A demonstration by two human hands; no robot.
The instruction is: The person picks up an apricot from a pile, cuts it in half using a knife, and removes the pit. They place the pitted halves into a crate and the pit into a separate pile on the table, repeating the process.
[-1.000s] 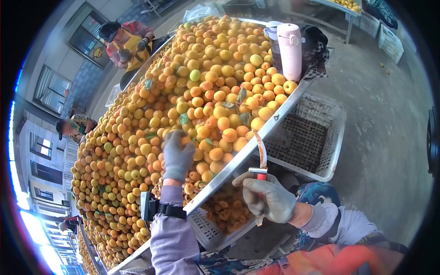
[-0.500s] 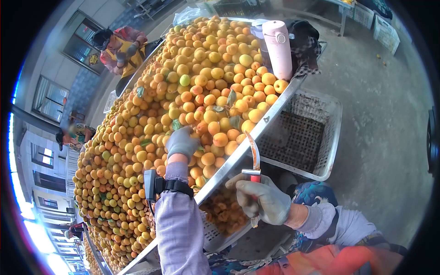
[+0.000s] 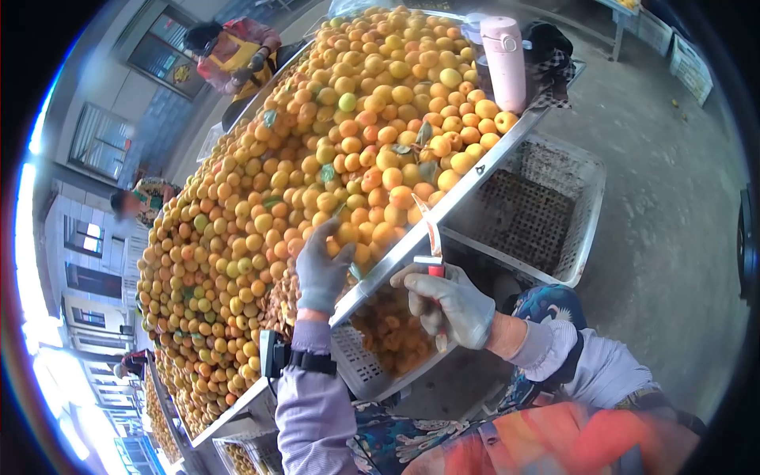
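Note:
A large heap of apricots (image 3: 261, 190) covers the metal-edged table. My left hand (image 3: 319, 273), in a grey glove, is at the near edge of the heap, its thumb and forefinger apart beside several apricots; no fruit shows plainly in its grip. My right hand (image 3: 459, 305), also gloved, is closed around the red handle of a curved knife (image 3: 432, 233). The blade points up in front of the table's metal rim (image 3: 475, 176). Beneath the rim, a white crate (image 3: 356, 366) holds cut apricot pieces (image 3: 396, 328). Brown pits or scraps (image 3: 281, 305) lie left of my left hand.
A second crate (image 3: 586, 214), its perforated bottom dirty, is on the floor at the right. A pink bottle (image 3: 505, 67) stands at the table corner near a dark checked cloth (image 3: 550, 67). Across the table is a person in a yellow apron (image 3: 237, 67); another person (image 3: 146, 199) is farther left.
My left hand has drawn back from among the apricots toward the table's near edge. My right hand keeps the knife upright. The whole view has shifted slightly, uncovering more of the crate below.

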